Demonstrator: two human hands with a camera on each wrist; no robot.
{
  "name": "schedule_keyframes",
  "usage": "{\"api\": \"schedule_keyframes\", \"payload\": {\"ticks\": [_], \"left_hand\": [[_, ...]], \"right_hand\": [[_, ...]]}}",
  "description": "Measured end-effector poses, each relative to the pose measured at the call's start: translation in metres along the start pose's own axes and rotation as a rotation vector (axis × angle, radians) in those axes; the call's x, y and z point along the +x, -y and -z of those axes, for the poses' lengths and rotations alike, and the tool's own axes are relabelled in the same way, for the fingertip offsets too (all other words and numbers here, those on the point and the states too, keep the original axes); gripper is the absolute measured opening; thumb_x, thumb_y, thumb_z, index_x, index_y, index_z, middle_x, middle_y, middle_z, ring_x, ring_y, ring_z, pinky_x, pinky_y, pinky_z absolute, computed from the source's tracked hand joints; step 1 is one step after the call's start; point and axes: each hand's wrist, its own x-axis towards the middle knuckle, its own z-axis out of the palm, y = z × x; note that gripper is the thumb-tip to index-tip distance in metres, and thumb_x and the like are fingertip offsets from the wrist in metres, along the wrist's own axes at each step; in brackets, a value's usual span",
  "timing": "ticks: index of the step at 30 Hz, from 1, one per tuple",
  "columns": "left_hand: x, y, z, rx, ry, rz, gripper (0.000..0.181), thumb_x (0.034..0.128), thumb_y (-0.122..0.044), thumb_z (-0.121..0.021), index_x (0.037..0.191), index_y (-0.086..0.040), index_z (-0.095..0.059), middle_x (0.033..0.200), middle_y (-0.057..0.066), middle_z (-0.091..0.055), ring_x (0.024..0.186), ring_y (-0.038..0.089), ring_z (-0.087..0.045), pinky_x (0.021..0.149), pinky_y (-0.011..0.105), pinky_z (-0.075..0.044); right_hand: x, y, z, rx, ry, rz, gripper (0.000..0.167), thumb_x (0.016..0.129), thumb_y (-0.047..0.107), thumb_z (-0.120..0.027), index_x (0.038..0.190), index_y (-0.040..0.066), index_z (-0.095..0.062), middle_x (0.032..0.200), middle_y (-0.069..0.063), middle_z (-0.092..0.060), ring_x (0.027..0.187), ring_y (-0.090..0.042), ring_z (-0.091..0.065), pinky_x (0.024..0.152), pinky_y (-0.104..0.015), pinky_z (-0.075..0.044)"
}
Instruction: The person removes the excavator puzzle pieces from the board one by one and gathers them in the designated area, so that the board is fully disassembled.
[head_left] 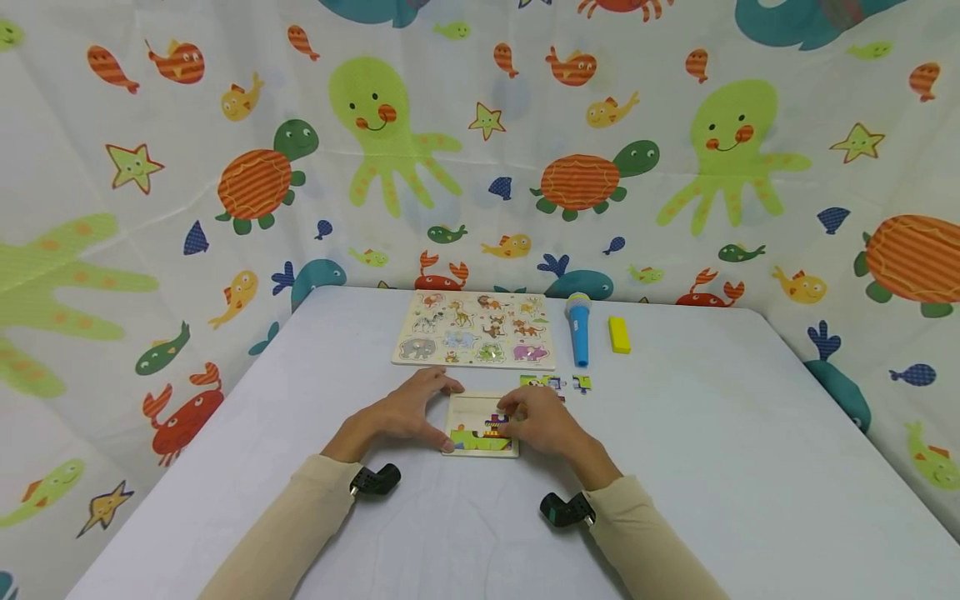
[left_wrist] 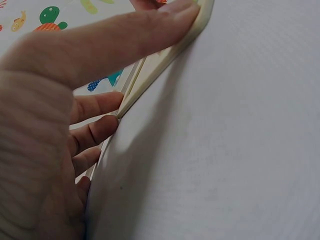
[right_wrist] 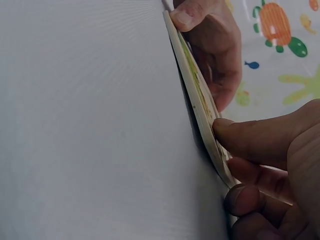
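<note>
A small wooden jigsaw tray [head_left: 480,398] lies on the white table, its lower part filled with green and yellow pieces [head_left: 480,441]. My left hand [head_left: 408,408] holds its left side, the thumb on the near corner and the fingers by the far corner; the left wrist view shows fingertips [left_wrist: 107,125] against the rim. Over the tray's right side, my right hand [head_left: 543,421] has thumb and fingers bent around a purple and red puzzle piece [head_left: 495,423]. Most of that piece is hidden by the fingers. In the right wrist view the right thumb [right_wrist: 250,137] rests at the tray's face.
Several loose puzzle pieces [head_left: 581,383] lie just beyond the right hand. Farther back is a wooden animal peg board [head_left: 472,329]. To its right lie a blue toy microphone [head_left: 579,333] and a yellow block [head_left: 619,335]. A sea-animal curtain [head_left: 480,167] hangs behind the table.
</note>
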Motion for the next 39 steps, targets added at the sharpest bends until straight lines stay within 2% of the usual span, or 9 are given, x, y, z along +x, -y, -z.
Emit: {"api": "schedule_keyframes", "payload": {"ticks": [5,14,19,28,39], "left_hand": [[0.000,0.001,0.000,-0.002,-0.001,0.001,0.089,0.0634,-0.055,-0.090,0.138,-0.022,-0.055,0.145,0.006,-0.046,0.154,0.034,-0.017,0.122,0.058,-0.017],[-0.001,0.003,-0.001,-0.003,0.002,0.009,0.089,0.0638,-0.055,-0.090,0.139,-0.023,-0.054,0.146,0.006,-0.046,0.154,0.033,-0.016,0.122,0.058,-0.018],[-0.001,0.003,-0.002,0.002,0.001,0.025,0.089,0.0634,-0.056,-0.090,0.139,-0.025,-0.054,0.146,0.004,-0.045,0.155,0.032,-0.015,0.123,0.058,-0.017],[-0.001,0.002,-0.002,0.003,0.000,0.017,0.089,0.0636,-0.055,-0.090,0.139,-0.024,-0.054,0.144,0.003,-0.047,0.154,0.032,-0.016,0.123,0.057,-0.018],[0.000,0.001,-0.001,0.004,0.001,0.023,0.088,0.0636,-0.055,-0.090,0.138,-0.025,-0.054,0.146,0.003,-0.045,0.155,0.030,-0.016,0.123,0.056,-0.018]], "right_hand": [[0.001,0.000,-0.001,-0.052,0.012,0.010,0.027,0.088,0.023,-0.081,0.112,0.013,-0.076,0.099,0.006,-0.066,0.088,-0.016,-0.053,0.080,-0.035,-0.047],[0.001,0.010,-0.002,-0.154,0.051,0.021,0.026,0.091,0.021,-0.078,0.113,0.010,-0.073,0.101,0.002,-0.062,0.096,-0.018,-0.054,0.095,-0.041,-0.050],[-0.001,0.012,-0.002,-0.153,0.048,0.024,0.024,0.091,0.019,-0.077,0.112,0.009,-0.071,0.101,0.001,-0.061,0.095,-0.019,-0.054,0.095,-0.042,-0.050],[-0.005,0.014,-0.003,-0.145,0.019,0.049,0.021,0.091,0.015,-0.076,0.109,0.007,-0.067,0.101,-0.001,-0.059,0.094,-0.019,-0.054,0.092,-0.043,-0.050],[-0.004,0.016,-0.003,-0.098,0.004,-0.002,0.027,0.090,0.015,-0.078,0.111,0.009,-0.064,0.100,0.000,-0.058,0.091,-0.018,-0.053,0.088,-0.039,-0.049]]}}
